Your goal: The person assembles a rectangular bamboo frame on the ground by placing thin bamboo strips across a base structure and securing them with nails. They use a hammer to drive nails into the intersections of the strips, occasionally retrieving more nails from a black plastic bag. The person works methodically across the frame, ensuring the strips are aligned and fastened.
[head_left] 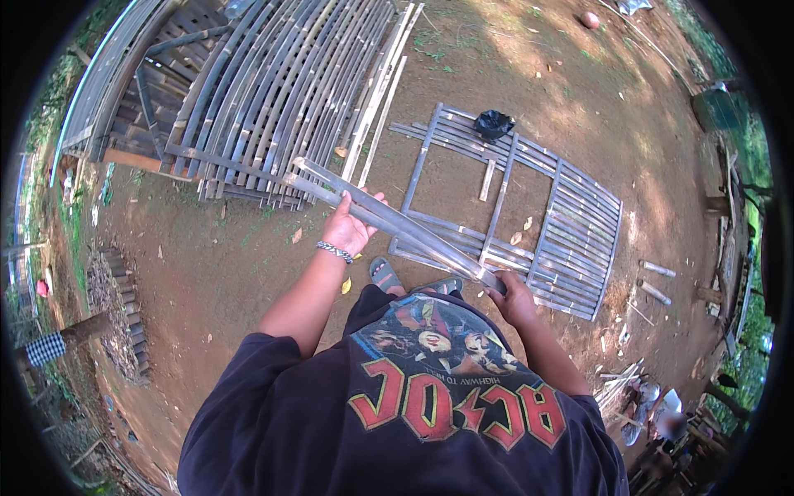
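Two long split-bamboo slats [430, 245] run across in front of my body, held together at the right and spread slightly apart at the left. My left hand [352, 228] grips them toward their far left ends, thumb on top and fingers partly spread beneath. Around their near right ends my right hand [514, 299] is closed. Beyond the slats, a bamboo frame [542, 227] lies flat on the ground, with close-set slats on its right part and wide openings on its left. A black plastic bag [494, 125] rests on its far edge.
A large slatted bamboo structure [289, 74] fills the far left, with long pale strips [382, 107] beside it. Two short bamboo pieces [655, 291] lie at the right, near scattered scraps [620, 384]. A stone-edged bed [116, 314] sits at the left.
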Available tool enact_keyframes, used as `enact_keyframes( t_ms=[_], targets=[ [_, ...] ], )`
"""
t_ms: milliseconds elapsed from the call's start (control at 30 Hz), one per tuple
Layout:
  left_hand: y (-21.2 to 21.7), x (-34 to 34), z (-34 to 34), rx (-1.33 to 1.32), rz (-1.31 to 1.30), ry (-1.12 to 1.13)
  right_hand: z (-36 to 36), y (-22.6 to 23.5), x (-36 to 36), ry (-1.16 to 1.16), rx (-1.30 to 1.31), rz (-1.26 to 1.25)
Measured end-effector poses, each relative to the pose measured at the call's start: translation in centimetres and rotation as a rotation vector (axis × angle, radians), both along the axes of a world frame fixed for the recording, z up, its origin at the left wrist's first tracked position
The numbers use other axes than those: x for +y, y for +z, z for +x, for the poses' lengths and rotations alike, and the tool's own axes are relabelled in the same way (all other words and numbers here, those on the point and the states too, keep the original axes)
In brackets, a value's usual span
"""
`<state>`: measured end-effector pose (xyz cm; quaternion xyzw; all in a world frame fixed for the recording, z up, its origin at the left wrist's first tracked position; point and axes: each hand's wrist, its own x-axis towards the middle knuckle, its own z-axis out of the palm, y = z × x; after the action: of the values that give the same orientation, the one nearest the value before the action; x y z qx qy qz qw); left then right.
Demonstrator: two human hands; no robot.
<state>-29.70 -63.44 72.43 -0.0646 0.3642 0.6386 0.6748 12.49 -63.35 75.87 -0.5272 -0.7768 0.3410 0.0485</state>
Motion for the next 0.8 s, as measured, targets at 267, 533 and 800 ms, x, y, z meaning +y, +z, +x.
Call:
enact_keyframes(
  t_ms=[267, 533, 800],
  targets=[
    [-3.8, 0.7, 4.5, 0.275, -0.345, -0.415, 5.3, -0.9, -0.3, -0.065, -0.062, -0.036],
    [-5.6, 4.7, 8.0, 0.829, -0.11, -1.161, 8.0, -3.4, 4.6, -0.215, -0.28, -0.158],
    [-11.6, 16.9, -1.9, 1.13, 0.102, -1.367, -0.6, -6.0, 17.9, -0.297, -0.523, -0.303]
  ],
)
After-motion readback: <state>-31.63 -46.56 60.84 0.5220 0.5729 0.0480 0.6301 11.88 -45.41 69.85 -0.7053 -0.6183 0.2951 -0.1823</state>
